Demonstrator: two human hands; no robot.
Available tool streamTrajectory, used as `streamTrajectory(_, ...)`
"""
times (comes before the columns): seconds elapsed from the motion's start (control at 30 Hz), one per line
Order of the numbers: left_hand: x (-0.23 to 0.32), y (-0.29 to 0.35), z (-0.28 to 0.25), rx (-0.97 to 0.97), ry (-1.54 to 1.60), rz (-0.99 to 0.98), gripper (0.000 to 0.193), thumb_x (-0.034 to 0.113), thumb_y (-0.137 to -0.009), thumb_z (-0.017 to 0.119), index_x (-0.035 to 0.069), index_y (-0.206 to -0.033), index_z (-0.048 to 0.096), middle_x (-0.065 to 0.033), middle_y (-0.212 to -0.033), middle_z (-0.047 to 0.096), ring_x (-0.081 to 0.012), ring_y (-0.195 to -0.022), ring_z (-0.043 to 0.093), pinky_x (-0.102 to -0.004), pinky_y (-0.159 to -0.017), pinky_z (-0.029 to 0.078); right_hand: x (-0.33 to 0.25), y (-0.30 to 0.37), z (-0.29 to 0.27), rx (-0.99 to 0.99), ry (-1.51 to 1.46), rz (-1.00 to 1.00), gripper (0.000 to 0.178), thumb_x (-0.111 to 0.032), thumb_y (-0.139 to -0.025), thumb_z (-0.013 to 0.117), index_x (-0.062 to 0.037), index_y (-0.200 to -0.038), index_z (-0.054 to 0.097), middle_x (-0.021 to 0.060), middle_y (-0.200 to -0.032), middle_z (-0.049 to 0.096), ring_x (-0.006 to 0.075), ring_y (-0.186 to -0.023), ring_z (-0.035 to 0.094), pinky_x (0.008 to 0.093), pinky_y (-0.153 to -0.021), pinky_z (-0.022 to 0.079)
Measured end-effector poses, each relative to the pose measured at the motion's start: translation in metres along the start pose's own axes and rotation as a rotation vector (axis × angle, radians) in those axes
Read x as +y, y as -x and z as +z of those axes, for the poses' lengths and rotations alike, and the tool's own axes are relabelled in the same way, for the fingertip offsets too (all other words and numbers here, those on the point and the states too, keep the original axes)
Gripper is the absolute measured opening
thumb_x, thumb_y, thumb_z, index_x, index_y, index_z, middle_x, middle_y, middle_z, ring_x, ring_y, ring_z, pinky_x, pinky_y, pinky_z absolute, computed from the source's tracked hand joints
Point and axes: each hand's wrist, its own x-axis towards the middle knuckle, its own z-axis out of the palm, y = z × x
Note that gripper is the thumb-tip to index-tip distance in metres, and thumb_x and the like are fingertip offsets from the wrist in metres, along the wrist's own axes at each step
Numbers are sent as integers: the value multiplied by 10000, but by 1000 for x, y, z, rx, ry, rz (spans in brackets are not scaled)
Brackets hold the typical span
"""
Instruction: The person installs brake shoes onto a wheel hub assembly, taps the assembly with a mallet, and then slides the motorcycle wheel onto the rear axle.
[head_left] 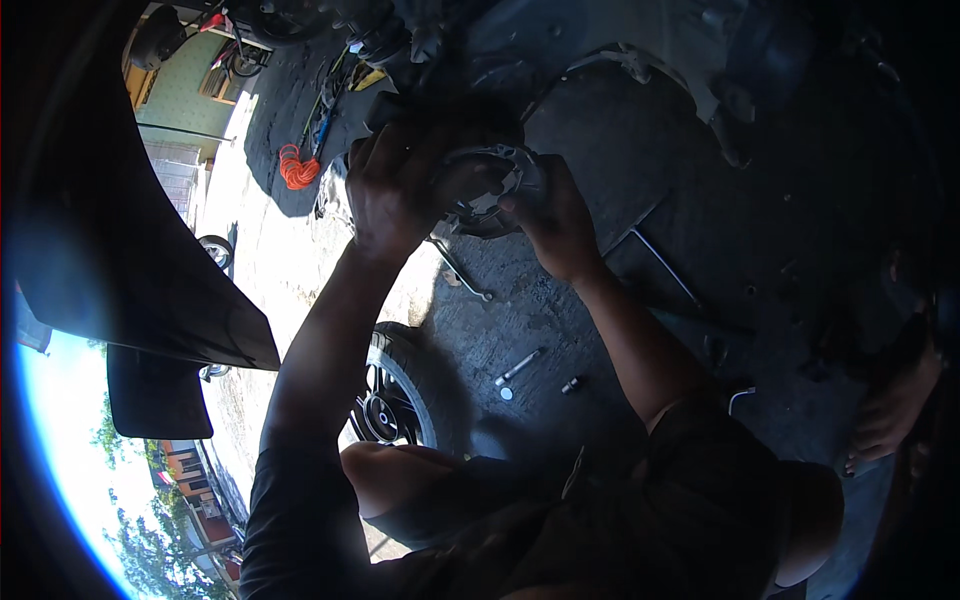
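Near loose tools (517, 367) and a half-hidden wheel (382, 412), 2 hands (388, 200) (562, 228) grip a ring-shaped part (485, 224).

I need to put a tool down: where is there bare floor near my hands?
Bare floor shows between the forearms, bordered by the ring-shaped part above, the wrench at left, and the short bar below. Lower down is crowded: that bar, a pale disc and a small socket lie near the wheel. The far right is too dark to judge.

Ring part (530, 178) gry; coil (298, 168) orng; wall (177, 98) lt grn.
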Motion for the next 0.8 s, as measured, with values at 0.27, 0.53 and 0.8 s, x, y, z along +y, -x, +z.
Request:
streamTrajectory(0.27,13,-4,13,31,-80,23,356,380,-699,789,187,-988,713,16,-1017,643,-213,-922,529,-381,-780,392,17,0,0,27,122,-24,442,-258,-840,677,-4,-1166,520,150,-1027,565,273,-911,616,369,-761,491)
streamTrajectory(0.53,19,6,21,0,-45,-129,277,345,-767,751,215,-1008,713,0,-1032,617,-224,-959,511,-370,-823,372,-5,3,-3,33,292,-46,547,-216,-849,656,-29,-1331,478,145,-1036,548,280,-914,613,386,-756,512)
streamTrajectory(0.8,18,-11,18,21,15,-67,308,256,-755,745,229,-1061,715,-7,-1057,628,-254,-1041,514,-369,-915,404,-18,0,6,88,239,-51,362,-136,-890,650,6,-1197,521,90,-956,478,166,-823,516,321,-727,430)
